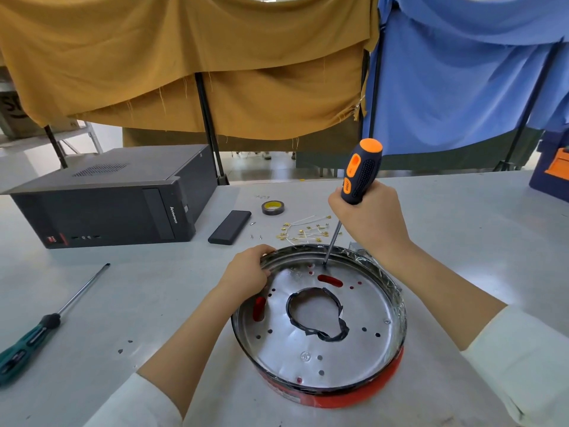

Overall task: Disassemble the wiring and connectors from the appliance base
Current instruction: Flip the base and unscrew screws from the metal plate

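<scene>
— Gripping the near-left rim of the appliance base (pixel 320 322) with my left hand (pixel 246 274), fingers curled over the edge to keep it from turning. It sits on the table (pixel 154 303) right in front of me, open side up.

— And the other hand?

— My right hand (pixel 371 218) is wrapped round the orange-and-black screwdriver (pixel 358 177), held nearly upright, its tip down on the metal floor near the far rim.

— Which step is that?

— Loosening a fastener, I'd judge; the tip hides what it sits on. Next I'd need steady downward pressure while I turn, with the left hand bracing.

— What's the base like?

— A shallow round pan, shiny dented metal, small holes and red slots, a ragged centre hole edged in black tape, crinkly film on the rim, red outer wall.

— The wiring?

— Thin white wires with brass connectors (pixel 303 231) lie loose on the table beyond the base, near a tape roll (pixel 273 208)
</scene>
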Demonstrator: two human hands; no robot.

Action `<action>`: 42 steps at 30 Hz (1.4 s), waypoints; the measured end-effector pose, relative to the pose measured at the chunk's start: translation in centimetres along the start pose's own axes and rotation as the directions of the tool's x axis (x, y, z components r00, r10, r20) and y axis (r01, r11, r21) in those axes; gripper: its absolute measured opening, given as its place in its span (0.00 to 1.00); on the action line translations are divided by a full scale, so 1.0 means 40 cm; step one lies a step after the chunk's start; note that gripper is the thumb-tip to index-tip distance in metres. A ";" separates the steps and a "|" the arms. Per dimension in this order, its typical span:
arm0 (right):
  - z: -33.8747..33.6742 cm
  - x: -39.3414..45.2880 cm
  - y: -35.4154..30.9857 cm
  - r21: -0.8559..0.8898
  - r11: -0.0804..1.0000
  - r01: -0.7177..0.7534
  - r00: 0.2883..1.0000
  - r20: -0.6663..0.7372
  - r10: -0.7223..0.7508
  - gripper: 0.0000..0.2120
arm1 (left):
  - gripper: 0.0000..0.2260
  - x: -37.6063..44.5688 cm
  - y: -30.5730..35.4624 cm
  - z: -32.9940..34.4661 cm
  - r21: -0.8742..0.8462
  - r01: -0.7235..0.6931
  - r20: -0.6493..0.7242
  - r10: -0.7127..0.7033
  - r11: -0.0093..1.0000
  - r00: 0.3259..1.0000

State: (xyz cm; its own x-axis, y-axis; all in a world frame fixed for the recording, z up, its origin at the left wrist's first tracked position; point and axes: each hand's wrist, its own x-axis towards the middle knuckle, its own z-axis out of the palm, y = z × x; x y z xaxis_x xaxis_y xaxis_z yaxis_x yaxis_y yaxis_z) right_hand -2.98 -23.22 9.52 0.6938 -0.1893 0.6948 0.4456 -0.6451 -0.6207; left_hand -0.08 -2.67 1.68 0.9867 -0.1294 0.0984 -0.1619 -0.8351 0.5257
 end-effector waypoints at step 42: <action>0.058 0.122 -0.016 -0.116 0.987 -0.110 0.970 0.204 0.132 0.13 | 0.19 -0.007 -0.006 0.007 0.015 -0.011 -0.027 0.011 1.000 1.000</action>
State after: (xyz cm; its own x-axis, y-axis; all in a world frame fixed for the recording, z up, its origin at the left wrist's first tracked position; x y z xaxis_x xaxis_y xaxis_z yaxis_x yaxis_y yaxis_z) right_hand 1.41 -22.01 12.46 0.8472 -0.1175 0.5181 0.2982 -0.7019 -0.6469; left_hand -0.31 -2.59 1.31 0.9841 -0.1247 0.1268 -0.1726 -0.8418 0.5115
